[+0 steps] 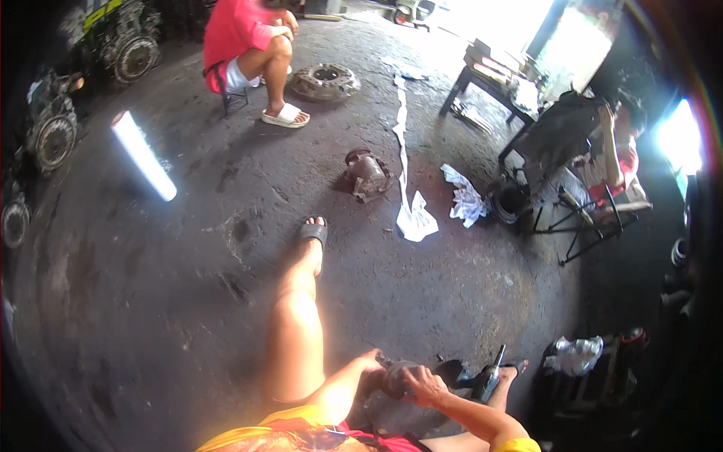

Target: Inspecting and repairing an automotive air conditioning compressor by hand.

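Low in front of me, between my legs, a dark, roughly round metal part (395,380) sits between my hands. My left hand (369,362) closes on its left side, near a small stub that sticks up there. Across its right side my right hand (428,387) is wrapped, with the fingers bent over the top. What kind of part it is I cannot make out. Just right of it, by my right foot, a dark tool with a thin upright shaft (493,374) stands or leans.
A rusty metal housing (367,175) and white cloths (417,218) lie ahead. Someone in red sits beside a large round plate (325,81); another person sits at right near a folding stool (591,218). A low table (489,79) is far right; engines (53,135) line the left.
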Tool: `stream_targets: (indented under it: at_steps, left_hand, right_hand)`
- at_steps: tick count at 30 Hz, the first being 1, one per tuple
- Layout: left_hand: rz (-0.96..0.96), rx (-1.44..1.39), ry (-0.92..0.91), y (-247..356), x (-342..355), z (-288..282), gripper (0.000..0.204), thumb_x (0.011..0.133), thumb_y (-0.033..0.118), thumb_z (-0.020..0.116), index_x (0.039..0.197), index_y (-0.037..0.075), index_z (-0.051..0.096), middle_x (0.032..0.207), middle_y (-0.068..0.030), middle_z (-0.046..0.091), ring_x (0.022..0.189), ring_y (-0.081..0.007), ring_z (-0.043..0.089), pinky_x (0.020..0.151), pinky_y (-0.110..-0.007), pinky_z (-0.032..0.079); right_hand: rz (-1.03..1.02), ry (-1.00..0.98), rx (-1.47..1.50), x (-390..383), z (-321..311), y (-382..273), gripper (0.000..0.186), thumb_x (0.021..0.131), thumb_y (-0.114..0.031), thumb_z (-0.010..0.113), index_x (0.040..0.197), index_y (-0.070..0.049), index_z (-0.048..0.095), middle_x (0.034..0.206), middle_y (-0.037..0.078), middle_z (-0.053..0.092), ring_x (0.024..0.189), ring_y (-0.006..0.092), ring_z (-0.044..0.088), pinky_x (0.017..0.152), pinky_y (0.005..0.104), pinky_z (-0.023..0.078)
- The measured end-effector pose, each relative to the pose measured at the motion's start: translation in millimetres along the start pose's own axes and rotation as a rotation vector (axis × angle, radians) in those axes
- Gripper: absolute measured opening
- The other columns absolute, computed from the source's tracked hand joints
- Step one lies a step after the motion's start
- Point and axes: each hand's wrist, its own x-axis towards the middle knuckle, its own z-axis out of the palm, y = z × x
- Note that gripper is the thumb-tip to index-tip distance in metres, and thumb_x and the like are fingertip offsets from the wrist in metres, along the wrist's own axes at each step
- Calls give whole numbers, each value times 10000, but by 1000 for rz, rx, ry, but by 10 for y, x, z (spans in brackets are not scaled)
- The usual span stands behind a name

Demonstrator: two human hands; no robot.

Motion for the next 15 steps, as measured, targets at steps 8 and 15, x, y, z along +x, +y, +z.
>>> stream_targets:
  at_steps: [8,15]
  left_hand:
    - [42,-91,28,-79,46,-58,960,520,330,865,1327,84,407,1195,-167,565,1069,-248,568,893,-365,470]
    - [56,-19,114,-292,188,17,945,502,314,847,1315,95,418,1163,-158,586,1080,-270,562,903,-369,456]
  right_hand:
    - [693,-490,1040,298,144,-381,661,806,-601,533,681,36,656,669,158,662,668,254,683,696,362,537]
    - [-114,76,-74,252,-184,-249,940,649,-345,762,1422,-265,233,1455,184,197,1307,427,240,928,528,398]
